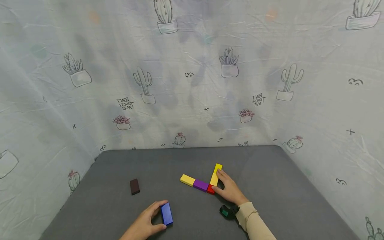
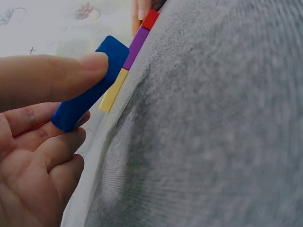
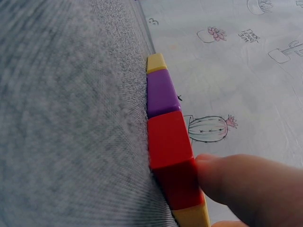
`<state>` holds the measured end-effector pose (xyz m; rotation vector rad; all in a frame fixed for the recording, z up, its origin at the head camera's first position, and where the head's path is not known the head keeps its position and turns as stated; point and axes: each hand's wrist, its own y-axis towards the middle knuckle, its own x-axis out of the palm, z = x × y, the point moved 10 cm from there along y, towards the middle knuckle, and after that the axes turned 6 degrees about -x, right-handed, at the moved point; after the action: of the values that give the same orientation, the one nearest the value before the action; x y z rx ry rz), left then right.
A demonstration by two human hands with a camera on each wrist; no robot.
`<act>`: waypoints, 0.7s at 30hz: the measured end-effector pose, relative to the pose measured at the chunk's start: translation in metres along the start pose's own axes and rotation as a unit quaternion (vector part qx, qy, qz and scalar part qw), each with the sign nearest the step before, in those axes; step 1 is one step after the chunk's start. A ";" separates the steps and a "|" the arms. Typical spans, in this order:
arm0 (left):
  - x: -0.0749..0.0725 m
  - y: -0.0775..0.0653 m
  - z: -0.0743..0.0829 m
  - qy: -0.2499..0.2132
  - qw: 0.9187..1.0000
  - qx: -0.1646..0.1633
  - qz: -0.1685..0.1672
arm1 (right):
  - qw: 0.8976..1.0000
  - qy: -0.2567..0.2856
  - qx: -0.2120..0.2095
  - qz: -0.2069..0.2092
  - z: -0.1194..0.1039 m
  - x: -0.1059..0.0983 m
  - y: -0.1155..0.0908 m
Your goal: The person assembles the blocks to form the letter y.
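My left hand [image 1: 147,218] pinches a blue block [image 1: 167,214] between the thumb and fingers at the front of the table. In the left wrist view, the thumb lies across the blue block's face. To the right, several blocks join end to end in a bent line: a pale yellow block [image 1: 187,180], a purple block [image 1: 200,185], a red block [image 1: 211,189], then a second pale yellow block [image 1: 214,179] and a brighter yellow block [image 1: 218,167]. My right hand [image 1: 230,189] lies along this line, thumb at the red block, fingertips by the yellow ones.
A dark brown block [image 1: 134,186] lies alone at the left of the grey table [image 1: 99,203]. A black device with a green patch [image 1: 226,212] sits at my right wrist. A cactus-print sheet [image 1: 192,90] rises behind the table and on both sides.
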<state>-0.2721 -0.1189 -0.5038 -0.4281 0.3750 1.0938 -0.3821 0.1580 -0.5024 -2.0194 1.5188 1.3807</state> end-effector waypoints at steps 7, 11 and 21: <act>0.003 0.005 0.010 0.031 1.000 0.005 -0.005 | 1.000 -0.007 -0.013 0.010 -0.002 -0.003 0.003; 0.010 0.008 0.016 0.053 0.998 0.015 -0.021 | 1.000 -0.003 -0.010 0.006 -0.001 -0.001 0.003; 0.029 0.017 0.031 0.085 0.994 0.053 -0.054 | 1.000 0.001 -0.002 0.002 0.001 0.002 0.000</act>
<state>-0.2734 -0.0746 -0.4940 -0.4439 0.5520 0.9313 -0.3829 0.1581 -0.5044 -2.0217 1.5217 1.3858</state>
